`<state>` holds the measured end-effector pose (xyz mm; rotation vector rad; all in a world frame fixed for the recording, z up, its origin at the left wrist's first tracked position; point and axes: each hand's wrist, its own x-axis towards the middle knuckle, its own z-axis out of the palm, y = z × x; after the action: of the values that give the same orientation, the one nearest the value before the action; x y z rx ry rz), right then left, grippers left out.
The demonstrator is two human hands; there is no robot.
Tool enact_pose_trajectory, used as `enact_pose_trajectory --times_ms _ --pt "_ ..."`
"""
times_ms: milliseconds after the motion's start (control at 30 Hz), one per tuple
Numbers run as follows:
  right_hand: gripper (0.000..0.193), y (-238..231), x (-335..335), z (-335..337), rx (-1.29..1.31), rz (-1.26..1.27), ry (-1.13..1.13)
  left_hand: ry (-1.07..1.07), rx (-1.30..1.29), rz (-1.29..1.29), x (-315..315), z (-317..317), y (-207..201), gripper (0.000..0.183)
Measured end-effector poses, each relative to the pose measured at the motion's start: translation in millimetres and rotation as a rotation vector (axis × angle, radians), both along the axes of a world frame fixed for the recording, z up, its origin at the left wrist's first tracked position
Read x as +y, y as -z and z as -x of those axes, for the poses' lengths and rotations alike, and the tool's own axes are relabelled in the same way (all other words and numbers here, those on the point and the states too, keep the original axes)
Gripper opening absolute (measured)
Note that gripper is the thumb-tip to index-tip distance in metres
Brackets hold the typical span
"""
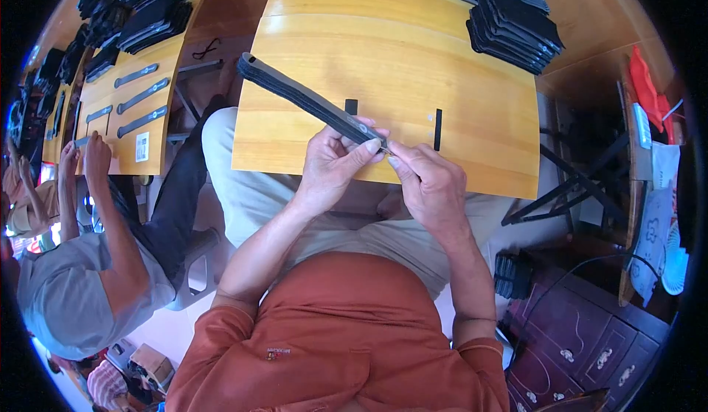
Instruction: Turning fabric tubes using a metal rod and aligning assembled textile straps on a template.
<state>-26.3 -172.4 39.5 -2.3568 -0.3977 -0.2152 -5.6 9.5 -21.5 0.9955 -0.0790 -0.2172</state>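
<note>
A bundle of long dark grey and black fabric straps (299, 96) slants over the near part of the wooden table, its rounded far end with a small hole pointing up and left. My left hand (328, 167) is closed around the bundle's near end, thumb on top. Fingertips of my right hand (434, 187) are pinched together at that same end, close to the left thumb. Something thin seems to be between them, too small to make out. Two short black strips (438, 129) show on the tabletop, one beyond my left hand, one beyond my right.
Stacks of black fabric pieces (512, 32) stand at the table's (398, 36) far right. On the left, another person (88, 286) works at a second table (151, 157) with straps laid out. A dark red cabinet (582, 338) and black folding legs (579, 176) are at right.
</note>
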Motion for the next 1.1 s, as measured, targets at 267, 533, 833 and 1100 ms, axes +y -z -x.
enact_pose_trajectory --times_ms 267,533,833,1100 --pt "0.021 11 -2 -4 0.103 -0.107 0.002 0.024 -0.028 -0.065 1 -2 0 0.034" --pt "0.024 8 -1 -3 0.098 0.022 -0.004 0.023 -0.011 -0.053 -1 -3 3 0.034" --pt "0.027 12 12 3 -0.068 0.254 0.099 -0.045 0.017 -0.121 -10 2 1 0.035" --pt "0.034 21 19 3 -0.154 0.351 0.168 -0.117 0.0 -0.152 -16 5 2 0.033"
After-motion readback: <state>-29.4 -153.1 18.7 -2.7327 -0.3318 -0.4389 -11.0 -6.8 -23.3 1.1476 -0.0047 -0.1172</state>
